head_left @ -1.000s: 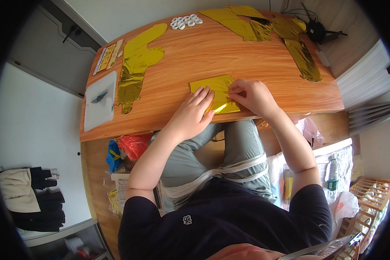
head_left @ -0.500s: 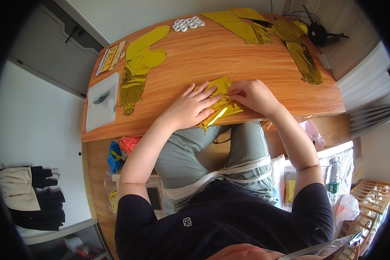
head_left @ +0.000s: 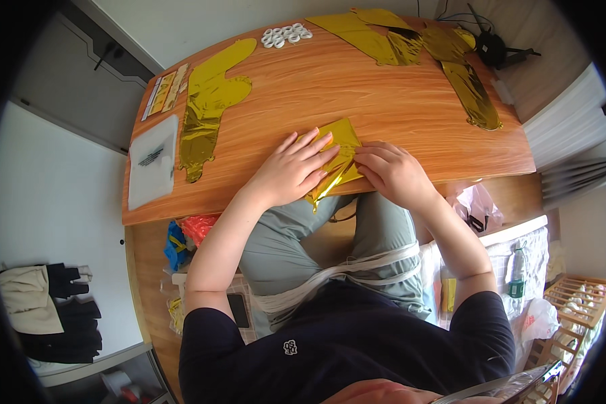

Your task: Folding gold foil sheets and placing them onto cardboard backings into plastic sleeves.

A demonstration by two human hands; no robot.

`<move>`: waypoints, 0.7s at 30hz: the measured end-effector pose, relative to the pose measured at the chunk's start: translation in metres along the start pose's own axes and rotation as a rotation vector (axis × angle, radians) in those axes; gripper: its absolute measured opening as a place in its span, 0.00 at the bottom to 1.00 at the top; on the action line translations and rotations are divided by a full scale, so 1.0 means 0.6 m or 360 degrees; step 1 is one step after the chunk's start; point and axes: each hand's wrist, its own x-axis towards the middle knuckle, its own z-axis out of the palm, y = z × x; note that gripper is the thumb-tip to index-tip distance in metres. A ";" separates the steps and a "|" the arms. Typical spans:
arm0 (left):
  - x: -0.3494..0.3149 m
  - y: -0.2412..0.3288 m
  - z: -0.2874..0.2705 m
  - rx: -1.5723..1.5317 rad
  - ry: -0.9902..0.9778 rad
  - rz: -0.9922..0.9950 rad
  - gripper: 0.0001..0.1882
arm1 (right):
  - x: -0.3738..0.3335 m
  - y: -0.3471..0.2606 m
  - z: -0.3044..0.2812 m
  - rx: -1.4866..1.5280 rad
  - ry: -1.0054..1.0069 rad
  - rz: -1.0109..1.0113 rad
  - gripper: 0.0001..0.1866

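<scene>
A flat gold foil balloon (head_left: 342, 129), folded into a small packet, lies at the table's near edge. One creased corner hangs over the edge above my lap. My left hand (head_left: 296, 168) rests on its left part, palm down, fingers spread. At the packet's right edge, my right hand (head_left: 397, 176) has its fingers bent and pressed together on the foil; the thumb lies below them. Part of the foil is hidden under both hands.
Another flat gold foil balloon (head_left: 205, 101) lies at the left, near a translucent plastic bag (head_left: 153, 161) and some cards (head_left: 160, 94). White ribbon rolls (head_left: 286, 35) sit at the back. More gold foil balloons (head_left: 384, 48) and a black router (head_left: 493, 48) are at the far right.
My right hand has turned from a raised pinch to lying lower along the packet's right edge. The foil there looks flatter. My left hand stays on the foil. The view has shifted slightly.
</scene>
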 end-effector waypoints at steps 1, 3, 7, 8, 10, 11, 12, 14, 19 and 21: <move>-0.001 0.000 0.000 0.0010 0.0000 -0.0004 0.29 | 0.000 -0.003 0.000 -0.0001 0.0000 0.0002 0.12; 0.000 0.001 0.000 0.0019 0.0001 -0.0005 0.29 | 0.000 -0.007 -0.001 -0.0159 0.0011 -0.0034 0.12; 0.000 0.003 -0.003 0.0019 0.0006 0.0000 0.29 | -0.001 -0.004 -0.003 -0.0117 -0.0030 0.0038 0.12; -0.001 0.003 -0.003 0.0033 0.0010 0.0004 0.28 | 0.001 -0.008 -0.003 -0.0050 -0.0056 0.0072 0.13; -0.004 0.012 0.004 0.0057 0.0074 -0.0025 0.28 | 0.009 -0.014 -0.007 0.0017 -0.0082 0.0107 0.13; -0.007 0.021 0.010 0.0080 0.0137 -0.0055 0.28 | 0.015 -0.018 -0.009 -0.0003 -0.0116 0.0133 0.14; -0.010 0.037 0.012 0.0080 0.0136 -0.0056 0.28 | 0.017 -0.020 -0.010 -0.0025 -0.0151 0.0161 0.15; -0.007 0.080 0.021 0.0126 0.0163 -0.0340 0.30 | 0.023 -0.005 -0.009 -0.0065 -0.0179 0.0178 0.16; 0.004 0.144 -0.014 0.0188 0.0076 -0.0504 0.29 | 0.038 0.030 -0.022 -0.0108 -0.0317 0.0152 0.16; 0.029 0.140 -0.054 0.0138 -0.0014 -0.0545 0.28 | 0.038 0.044 -0.022 -0.0120 -0.0331 0.0116 0.17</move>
